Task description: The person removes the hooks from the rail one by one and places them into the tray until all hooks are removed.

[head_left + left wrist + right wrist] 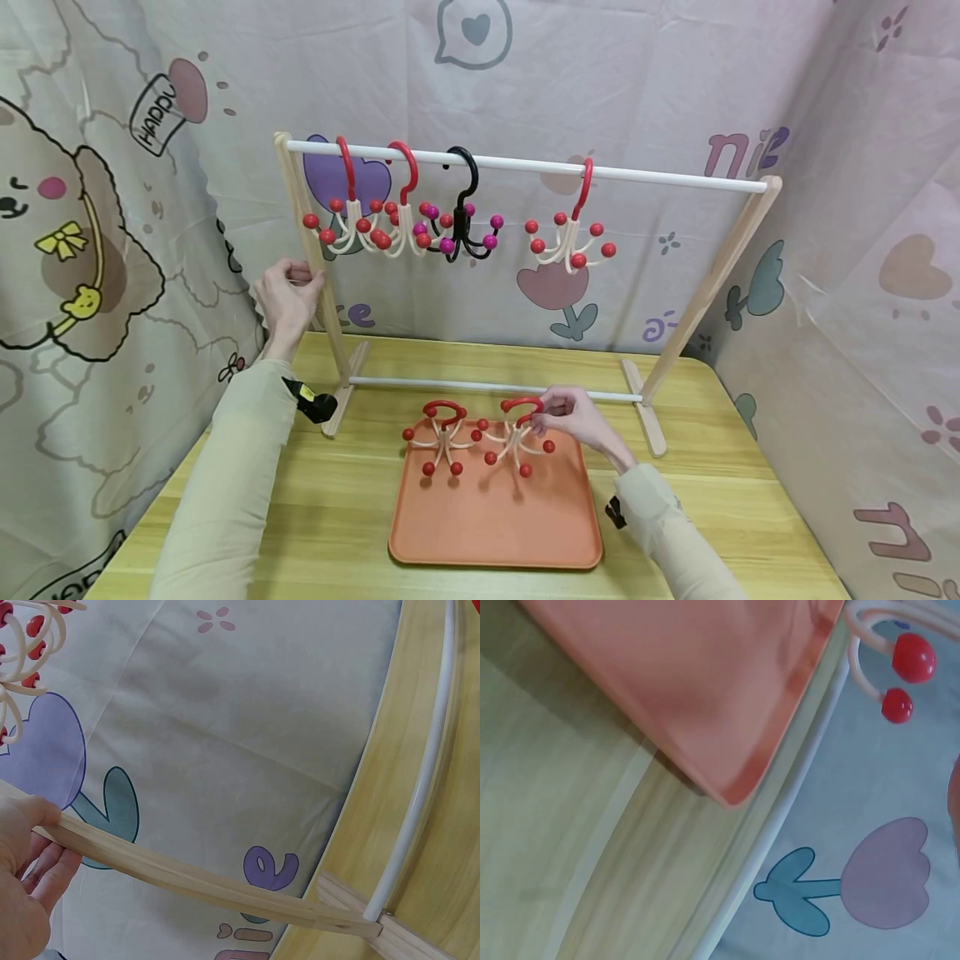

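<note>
Hanger (514, 435), red-hooked, held just above the tray (498, 533). Risks, judged left to right: rack (660, 176) may tip if its post (331, 321) is pulled; neighbouring hanger (444, 437) may snag, prongs lying close. Left hand (287, 293): grips post. Right hand (572, 417): pinches hook, fingertips nearly together.

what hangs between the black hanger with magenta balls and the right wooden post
One branching cream hanger with red hook and balls, on the white upper rail, in the head view.

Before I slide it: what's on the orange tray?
One red-hooked hanger rests at the tray's back; the right hand holds a second hanger over it. They hide parts of its back rim.
</note>
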Demonstrator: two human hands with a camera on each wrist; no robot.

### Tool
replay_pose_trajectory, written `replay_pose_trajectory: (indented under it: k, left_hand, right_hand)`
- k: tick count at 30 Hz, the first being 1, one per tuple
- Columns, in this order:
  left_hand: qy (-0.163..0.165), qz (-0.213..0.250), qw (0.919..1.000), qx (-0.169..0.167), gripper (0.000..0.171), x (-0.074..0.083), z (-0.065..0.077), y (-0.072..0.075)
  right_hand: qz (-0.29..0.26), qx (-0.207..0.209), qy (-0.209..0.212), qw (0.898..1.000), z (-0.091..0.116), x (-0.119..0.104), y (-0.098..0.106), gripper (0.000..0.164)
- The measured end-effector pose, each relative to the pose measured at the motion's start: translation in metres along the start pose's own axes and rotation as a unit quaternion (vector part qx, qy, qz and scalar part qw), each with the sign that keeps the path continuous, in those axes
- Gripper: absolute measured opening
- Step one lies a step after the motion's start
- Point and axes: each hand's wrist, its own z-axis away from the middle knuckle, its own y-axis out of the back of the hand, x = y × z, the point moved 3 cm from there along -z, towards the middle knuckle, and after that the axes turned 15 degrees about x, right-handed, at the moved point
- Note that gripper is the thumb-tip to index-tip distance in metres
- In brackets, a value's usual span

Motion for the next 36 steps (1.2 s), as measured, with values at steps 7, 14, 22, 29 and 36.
replay_pose_trajectory:
  k: [7, 14, 22, 29, 36]
  left_hand:
    - [0.003, -0.003, 1.0, -0.003, 0.028, -0.001, 0.0, 0.001]
    - [0.002, -0.003, 1.0, -0.004, 0.028, -0.001, 0.0, 0.001]
    - [0.001, 0.0, 1.0, -0.002, 0.027, -0.001, 0.001, 0.001]
    - [0.001, 0.003, 1.0, -0.003, 0.027, -0.001, 0.001, 0.001]
    - [-0.003, 0.002, 1.0, -0.002, 0.027, -0.001, 0.0, 0.001]
  right_hand:
    - [0.015, -0.049, -0.01, 0.999, -0.001, 0.003, -0.01, 0.017]
    - [0.026, -0.05, -0.021, 0.998, -0.002, 0.009, -0.019, 0.021]
    - [0.029, -0.054, -0.021, 0.998, -0.003, 0.015, -0.024, 0.019]
    - [0.033, -0.04, -0.029, 0.998, -0.004, 0.019, -0.025, 0.02]
    - [0.039, -0.026, -0.025, 0.999, -0.004, 0.02, -0.025, 0.02]
